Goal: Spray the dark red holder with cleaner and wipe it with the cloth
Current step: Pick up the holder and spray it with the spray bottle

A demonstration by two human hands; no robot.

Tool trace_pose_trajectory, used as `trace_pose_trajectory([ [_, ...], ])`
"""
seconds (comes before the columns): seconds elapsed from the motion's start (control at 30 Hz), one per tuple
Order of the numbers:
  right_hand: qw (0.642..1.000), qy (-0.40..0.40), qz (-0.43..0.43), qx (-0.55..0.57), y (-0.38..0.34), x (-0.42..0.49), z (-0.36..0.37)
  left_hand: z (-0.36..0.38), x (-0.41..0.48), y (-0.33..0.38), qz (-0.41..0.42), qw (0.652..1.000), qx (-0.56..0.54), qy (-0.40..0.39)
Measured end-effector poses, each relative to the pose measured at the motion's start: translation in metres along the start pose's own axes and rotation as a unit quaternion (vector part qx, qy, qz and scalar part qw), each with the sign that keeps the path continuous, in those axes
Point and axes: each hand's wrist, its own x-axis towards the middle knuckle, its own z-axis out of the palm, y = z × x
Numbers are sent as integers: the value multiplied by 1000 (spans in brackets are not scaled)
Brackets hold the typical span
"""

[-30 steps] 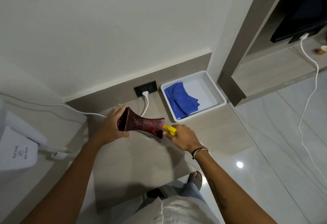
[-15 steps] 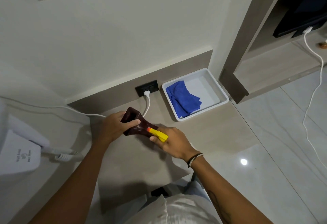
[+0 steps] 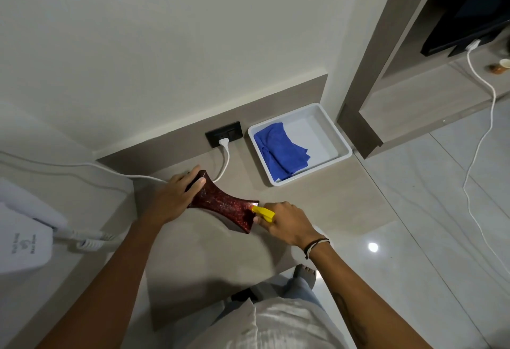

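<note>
Two hands are occupied with the dark red holder (image 3: 220, 202), which is held tilted just above the counter (image 3: 209, 260). Its far flared end is clasped by the left hand (image 3: 172, 199); a yellow spray nozzle (image 3: 264, 213) is clutched in the right hand (image 3: 287, 224) against the near end. It is judged rigid, glossy, probably slippery when wet, best gripped at the waist. The blue cloth (image 3: 278, 153) is left in the white tray (image 3: 342, 147). Writing on the white appliance (image 3: 24, 244) cannot be read.
</note>
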Motion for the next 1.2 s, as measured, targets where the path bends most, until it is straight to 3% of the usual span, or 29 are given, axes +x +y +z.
trace_pose_trajectory([
  [0.2,1000,5,8,22,2,1,7,-5,-14,-18,-35,994,-72,-78],
  [0.3,1000,3,1,30,1,-1,10,-6,-21,-30,-19,992,-52,-111],
  [0.43,999,10,-21,33,-2,-5,10,-3,-28,-24,28,998,-59,-13],
  [0.63,996,26,-76,24,-28,-2,4,2,-18,6,-142,983,-104,59],
  [0.8,992,68,-105,22,-54,14,-3,-1,-13,21,-195,965,-147,92],
  [1.1,995,33,28,-86,-7,5,-9,-5,-16,31,-210,965,-125,93],
  [1.2,995,27,68,-64,12,-5,-20,-7,-16,35,-198,971,-106,89],
])
